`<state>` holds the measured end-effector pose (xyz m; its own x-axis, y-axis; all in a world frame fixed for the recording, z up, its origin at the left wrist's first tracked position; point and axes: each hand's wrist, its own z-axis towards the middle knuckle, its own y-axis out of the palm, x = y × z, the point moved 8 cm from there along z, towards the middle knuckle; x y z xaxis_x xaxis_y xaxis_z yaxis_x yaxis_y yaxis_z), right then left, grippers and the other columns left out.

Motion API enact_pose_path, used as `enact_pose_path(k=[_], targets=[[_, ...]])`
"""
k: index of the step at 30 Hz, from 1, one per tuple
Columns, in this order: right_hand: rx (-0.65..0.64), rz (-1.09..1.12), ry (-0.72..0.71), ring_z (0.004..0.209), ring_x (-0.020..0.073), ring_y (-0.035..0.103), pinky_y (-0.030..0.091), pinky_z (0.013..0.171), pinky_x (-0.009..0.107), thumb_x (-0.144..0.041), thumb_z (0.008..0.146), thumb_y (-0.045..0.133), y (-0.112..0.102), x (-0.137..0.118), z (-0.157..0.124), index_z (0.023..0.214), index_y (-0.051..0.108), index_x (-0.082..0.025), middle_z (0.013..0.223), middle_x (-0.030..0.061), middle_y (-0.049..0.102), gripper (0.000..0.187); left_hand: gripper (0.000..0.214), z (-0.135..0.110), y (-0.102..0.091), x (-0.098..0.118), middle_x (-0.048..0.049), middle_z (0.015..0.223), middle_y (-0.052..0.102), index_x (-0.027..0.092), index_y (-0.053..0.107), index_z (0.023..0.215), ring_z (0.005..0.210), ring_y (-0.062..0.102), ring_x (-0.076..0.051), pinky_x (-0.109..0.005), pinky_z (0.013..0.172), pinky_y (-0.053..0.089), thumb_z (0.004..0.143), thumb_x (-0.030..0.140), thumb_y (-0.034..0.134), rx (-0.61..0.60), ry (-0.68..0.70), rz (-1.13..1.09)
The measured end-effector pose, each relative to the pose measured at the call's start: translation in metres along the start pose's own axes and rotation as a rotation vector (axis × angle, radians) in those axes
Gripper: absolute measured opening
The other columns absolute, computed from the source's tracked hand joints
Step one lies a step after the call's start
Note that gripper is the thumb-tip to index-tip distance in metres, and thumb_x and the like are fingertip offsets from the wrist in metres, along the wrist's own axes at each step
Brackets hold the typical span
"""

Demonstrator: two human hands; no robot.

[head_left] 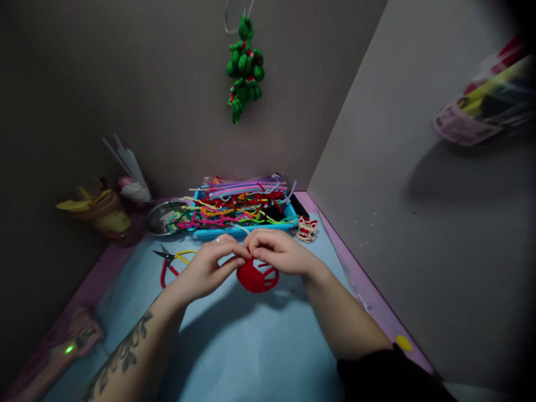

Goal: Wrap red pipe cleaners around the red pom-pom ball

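Between my hands is a round red piece (256,279) that looks made of fuzzy pipe cleaner, densely filled on its left and open with spoke-like strips on its right. My left hand (215,262) pinches its upper edge with thumb and fingertips. Close beside, my right hand (280,251) has thumb and forefinger pressed together at the same top edge. The exact spot they grip is partly covered by the fingers. Cutters (168,258) with one red and one yellow handle lie spread on the blue sheet left of my left hand.
Behind my hands a blue tray (251,230) holds many coloured pipe cleaners. A metal bowl (161,219), a brown pot (111,218) and a glue gun (81,335) with a green light are at left. A small cream-and-red figure (306,229) lies right of the tray. Grey walls rise close around.
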<state>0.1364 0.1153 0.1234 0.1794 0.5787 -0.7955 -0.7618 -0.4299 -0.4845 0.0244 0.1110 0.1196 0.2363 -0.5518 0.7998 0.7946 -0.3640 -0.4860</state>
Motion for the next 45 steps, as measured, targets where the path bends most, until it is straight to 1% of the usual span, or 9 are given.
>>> enact_pose_path(k=[7,14,19,25,31,33,38,41,45], targets=[[-0.058,0.181,0.036,0.074,0.0132,0.055,0.047,0.071,0.027,-0.04,0.091,0.051,0.008,0.006,0.0,0.074,0.054,-0.018,0.081,0.0026,0.06,0.029,0.015,-0.001,0.001,0.006,-0.0062,0.077,0.069,0.026,0.075,0.084,0.078,0.056,-0.019,-0.029,0.075,0.044,0.085,0.022,0.06,-0.046,0.049,0.018],[-0.085,0.11,0.015,0.076,0.0148,0.057,0.048,0.073,0.029,-0.046,0.091,0.049,0.016,0.009,0.0,0.072,0.055,-0.018,0.078,0.0026,0.061,0.034,0.018,-0.002,0.005,0.015,-0.0065,0.074,0.069,0.025,0.072,0.084,0.076,0.057,-0.02,-0.03,0.073,0.045,0.087,0.022,0.055,-0.1,0.146,0.055],[-0.064,0.111,0.011,0.074,0.015,0.057,0.048,0.071,0.028,-0.051,0.09,0.049,0.017,0.008,0.001,0.069,0.055,-0.018,0.076,0.0028,0.061,0.04,0.019,-0.003,0.008,0.009,-0.0074,0.075,0.068,0.024,0.071,0.081,0.077,0.056,-0.02,-0.03,0.075,0.042,0.089,0.025,0.053,-0.141,0.098,0.026],[-0.051,0.14,0.029,0.071,0.0143,0.056,0.048,0.069,0.028,-0.053,0.089,0.05,0.019,0.007,0.0,0.068,0.055,-0.017,0.075,0.0023,0.06,0.042,0.022,-0.003,0.007,0.008,-0.0077,0.071,0.068,0.025,0.072,0.077,0.074,0.056,-0.021,-0.032,0.076,0.043,0.088,0.034,0.055,-0.139,0.059,-0.051],[-0.024,0.212,0.089,0.07,0.0132,0.055,0.046,0.067,0.026,-0.05,0.087,0.054,0.015,0.014,0.0,0.071,0.056,-0.017,0.075,0.0014,0.059,0.037,0.017,-0.002,0.004,0.013,-0.0071,0.074,0.07,0.025,0.074,0.08,0.074,0.06,-0.02,-0.031,0.075,0.046,0.086,0.023,0.057,-0.086,0.112,0.005],[0.052,0.197,0.088,0.074,0.014,0.057,0.047,0.07,0.027,-0.045,0.089,0.054,0.007,0.015,0.0,0.075,0.057,-0.018,0.08,0.0029,0.06,0.031,0.013,-0.002,-0.003,0.007,-0.0074,0.08,0.071,0.026,0.074,0.083,0.08,0.061,-0.021,-0.032,0.079,0.046,0.082,0.022,0.063,-0.002,0.048,-0.047],[0.478,-0.005,-0.039,0.091,0.0173,0.058,0.046,0.084,0.033,-0.03,0.091,0.053,-0.028,0.009,-0.007,0.074,0.055,-0.019,0.092,0.0058,0.06,0.02,0.013,-0.012,-0.039,-0.018,-0.0044,0.084,0.067,0.023,0.07,0.086,0.076,0.06,-0.017,-0.027,0.07,0.048,0.073,0.027,0.072,0.512,-0.201,-0.13],[0.75,-0.1,-0.086,0.096,0.0179,0.055,0.043,0.088,0.034,-0.026,0.091,0.051,-0.04,0.009,-0.018,0.076,0.055,-0.02,0.097,0.0062,0.056,0.017,0.023,-0.013,-0.031,-0.031,-0.0012,0.078,0.064,0.021,0.062,0.091,0.064,0.06,-0.014,-0.024,0.06,0.047,0.074,0.034,0.071,0.541,-0.34,-0.251],[0.953,-0.104,-0.095,0.096,0.0177,0.054,0.043,0.087,0.034,-0.025,0.092,0.047,-0.039,0.016,-0.028,0.078,0.053,-0.021,0.097,0.0056,0.053,0.016,0.056,-0.012,-0.002,-0.042,-0.0062,0.106,0.064,0.022,0.052,0.112,0.069,0.067,-0.015,-0.025,0.057,0.05,0.065,0.036,0.079,0.523,-0.478,-0.635]])
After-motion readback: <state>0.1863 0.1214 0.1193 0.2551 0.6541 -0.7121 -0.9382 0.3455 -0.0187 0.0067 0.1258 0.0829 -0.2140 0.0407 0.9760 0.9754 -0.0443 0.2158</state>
